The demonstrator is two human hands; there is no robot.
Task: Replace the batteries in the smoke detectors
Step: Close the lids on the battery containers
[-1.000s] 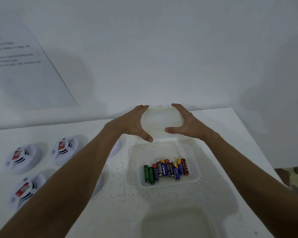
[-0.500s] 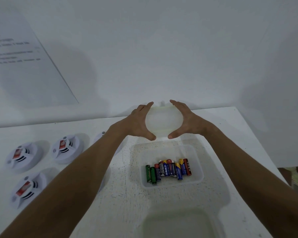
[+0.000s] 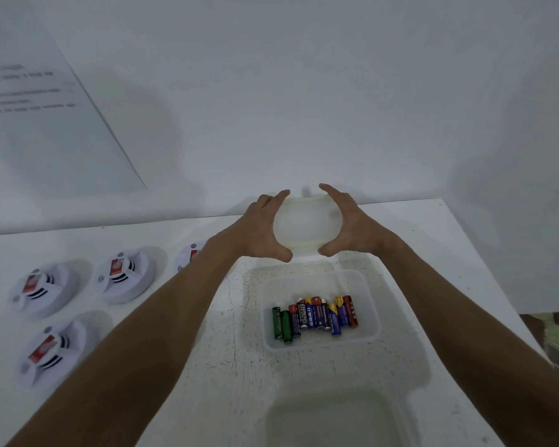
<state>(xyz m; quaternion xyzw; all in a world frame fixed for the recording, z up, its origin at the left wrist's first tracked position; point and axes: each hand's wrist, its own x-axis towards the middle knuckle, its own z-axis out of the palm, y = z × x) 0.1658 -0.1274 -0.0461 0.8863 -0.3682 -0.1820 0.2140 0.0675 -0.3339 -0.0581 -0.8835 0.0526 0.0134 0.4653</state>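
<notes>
While both forearms reach out over the white table (image 3: 181,391), the left hand (image 3: 259,230) and right hand (image 3: 352,227) hold a translucent lid (image 3: 307,222) between them, at about 12 o'clock from the open tub (image 3: 373,321). Each hand curves round one side of the lid, fingers along its far edge and thumb at its near edge, so the two are apart with the lid clamped between them; whether the lid is lifted clear of the table or resting on it cannot be told from this view. The batteries (image 3: 315,317) lie side by side in a row on the floor of the tub, two green ones at the 9 o'clock end and a red one at the 3 o'clock end, with blue, black and yellow ones between. At 9 o'clock from the tub, beyond the left forearm, four white smoke detectors (image 3: 123,275) sit on the table, one partly hidden by the arm. A second translucent container (image 3: 333,417) sits at 6 o'clock from the tub. A printed sheet (image 3: 46,124) hangs on the wall at 10 o'clock.
</notes>
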